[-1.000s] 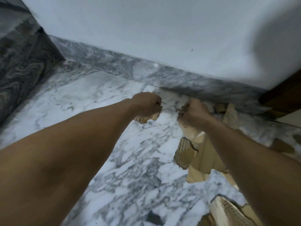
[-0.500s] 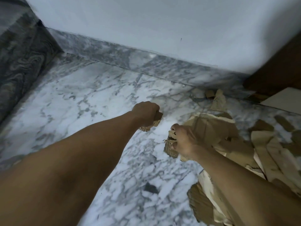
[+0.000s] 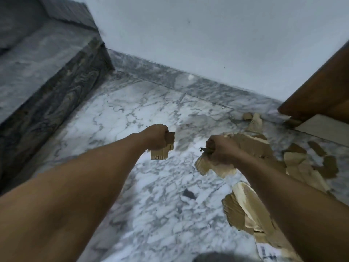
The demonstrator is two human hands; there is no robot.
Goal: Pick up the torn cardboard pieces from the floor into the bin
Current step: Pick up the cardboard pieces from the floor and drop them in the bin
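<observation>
My left hand (image 3: 156, 137) is closed in a fist around a small torn cardboard piece (image 3: 162, 152), held above the marble floor. To its right, my right hand (image 3: 220, 149) grips a larger torn cardboard piece (image 3: 207, 166) that hangs below the fist. More torn cardboard pieces (image 3: 296, 163) lie scattered on the floor to the right, and a big ragged cardboard sheet (image 3: 245, 214) lies under my right forearm. No bin is in view.
A dark marble step (image 3: 49, 103) rises on the left. A white wall (image 3: 207, 44) with a grey marble skirting runs across the back. A brown wooden door (image 3: 321, 87) stands at the far right. A dark rounded shape (image 3: 213, 257) shows at the bottom edge.
Both hands have pulled back from the skirting with their pieces and moved apart. The view has tilted up, showing more of the wall and step.
</observation>
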